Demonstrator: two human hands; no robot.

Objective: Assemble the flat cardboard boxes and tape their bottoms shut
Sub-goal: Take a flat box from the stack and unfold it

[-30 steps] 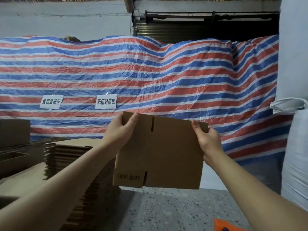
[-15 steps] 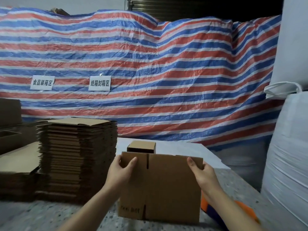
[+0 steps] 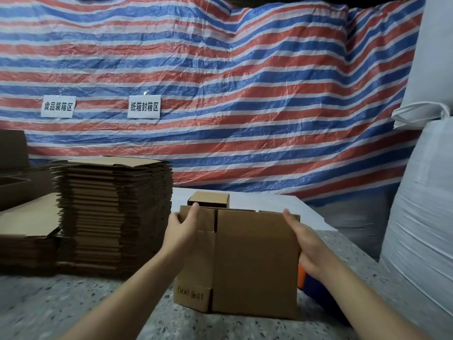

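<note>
Stack of flat boxes (image 3: 115, 217): table's (image 3: 245, 200) left side. Cardboard box (image 3: 247, 263): upright near the front edge, starting to open. Left hand (image 3: 182, 228) pinches its upper left corner; right hand (image 3: 304, 244) clasps its right edge. Step: squaring. Next: fold bottom flaps.

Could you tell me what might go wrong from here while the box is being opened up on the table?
1. The box stands on its bottom edge, held only at its top corners by the left hand and right hand; it could slip or fold crookedly.
2. The tall stack of flat boxes sits close beside the left arm; a bump could topple it.
3. The orange thing behind the box may get in the way.
</note>
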